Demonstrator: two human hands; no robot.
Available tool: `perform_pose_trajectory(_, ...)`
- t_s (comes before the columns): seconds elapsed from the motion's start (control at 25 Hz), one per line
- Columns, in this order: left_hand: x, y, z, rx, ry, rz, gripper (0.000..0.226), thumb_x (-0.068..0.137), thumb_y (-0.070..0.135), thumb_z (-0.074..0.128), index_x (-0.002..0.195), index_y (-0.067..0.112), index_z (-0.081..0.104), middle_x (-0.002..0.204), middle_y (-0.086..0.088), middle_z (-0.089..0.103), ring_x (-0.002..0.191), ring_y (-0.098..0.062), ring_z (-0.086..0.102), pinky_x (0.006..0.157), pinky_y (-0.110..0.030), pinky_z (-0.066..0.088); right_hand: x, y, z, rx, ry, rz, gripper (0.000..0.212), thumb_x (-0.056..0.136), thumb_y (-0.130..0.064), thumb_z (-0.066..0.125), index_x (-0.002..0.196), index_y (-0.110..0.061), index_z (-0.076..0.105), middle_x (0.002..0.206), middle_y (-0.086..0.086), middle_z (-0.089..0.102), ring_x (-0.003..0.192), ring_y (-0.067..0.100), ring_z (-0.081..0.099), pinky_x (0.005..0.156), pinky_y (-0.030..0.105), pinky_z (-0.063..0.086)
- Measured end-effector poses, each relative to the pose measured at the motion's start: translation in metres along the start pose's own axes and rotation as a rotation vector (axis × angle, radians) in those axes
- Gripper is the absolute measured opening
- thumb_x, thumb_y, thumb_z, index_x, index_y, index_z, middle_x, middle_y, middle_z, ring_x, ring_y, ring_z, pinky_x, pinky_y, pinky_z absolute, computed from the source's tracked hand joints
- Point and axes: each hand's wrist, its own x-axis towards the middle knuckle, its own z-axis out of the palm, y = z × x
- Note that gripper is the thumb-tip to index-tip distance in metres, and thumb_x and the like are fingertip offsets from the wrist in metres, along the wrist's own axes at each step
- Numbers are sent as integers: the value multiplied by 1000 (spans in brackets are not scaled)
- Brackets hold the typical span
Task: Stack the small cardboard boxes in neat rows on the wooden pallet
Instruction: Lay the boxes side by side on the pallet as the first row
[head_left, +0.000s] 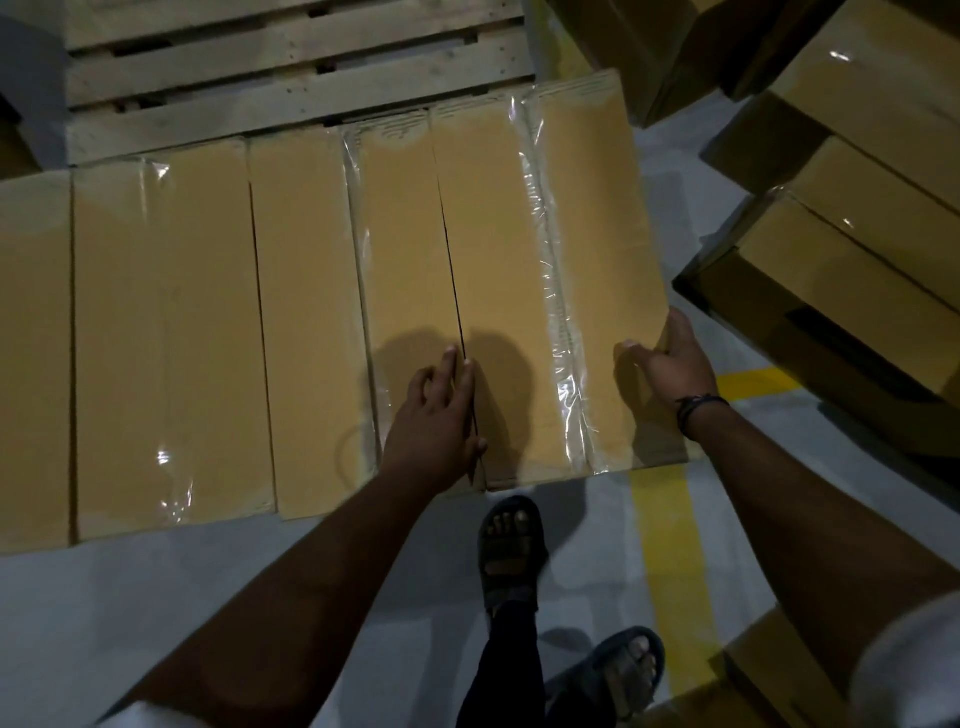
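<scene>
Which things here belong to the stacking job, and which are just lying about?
Job: pallet, row of boxes, end box gripped by right hand, left hand flat on top, box pile (likely supply).
Not job: yellow line, worn sandals.

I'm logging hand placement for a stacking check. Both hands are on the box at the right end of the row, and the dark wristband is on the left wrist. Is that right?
Not quite: the head view shows the wristband on the right wrist, not the left. The left hand and right hand are both on the box at the row's right end.
</scene>
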Motion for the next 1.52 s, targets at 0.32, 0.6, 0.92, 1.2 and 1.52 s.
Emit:
perform_pose_trajectory(0.32,-1,-1,-1,35,-51,12,107,93,53,63,162,20,-11,168,-3,-24,154,-37,1,120,-46,30,-3,-1,-2,-13,-68,30,94,72,-49,77,153,-28,34,147,-1,52,132,24,50,113,47,41)
perform_pose_trajectory(0.6,-4,-5,-1,33,-40,7,106,93,48,65,162,15,-8,168,-3,-22,154,-39,0,119,-45,31,-2,-3,6,-48,-93,19,103,65,-61,71,154,-28,32,152,-1,48,137,23,46,115,47,39)
perform_pose_trajectory(0.92,-3,-13,-2,51,-73,-9,107,93,48,67,162,17,-8,168,-2,-23,154,-39,1,112,-47,40,7,3,18,-75,-146,74,116,57,-65,70,157,-31,20,157,-1,40,142,24,40,116,48,37)
perform_pose_trajectory(1.2,-1,11,-56,37,-195,-53,98,98,43,62,163,16,-6,171,1,-9,156,-33,6,115,-47,35,-29,-63,-3,-575,-250,110,116,84,-57,72,161,-23,-8,169,2,-4,152,35,13,121,51,23)
perform_pose_trajectory(1.52,-90,99,-174,-157,-145,-50,95,99,51,55,163,20,-8,170,-6,-11,154,-36,15,119,-46,29,-142,-194,-68,-602,-322,-62,95,89,-54,64,162,-26,9,169,4,3,153,33,12,119,52,23)
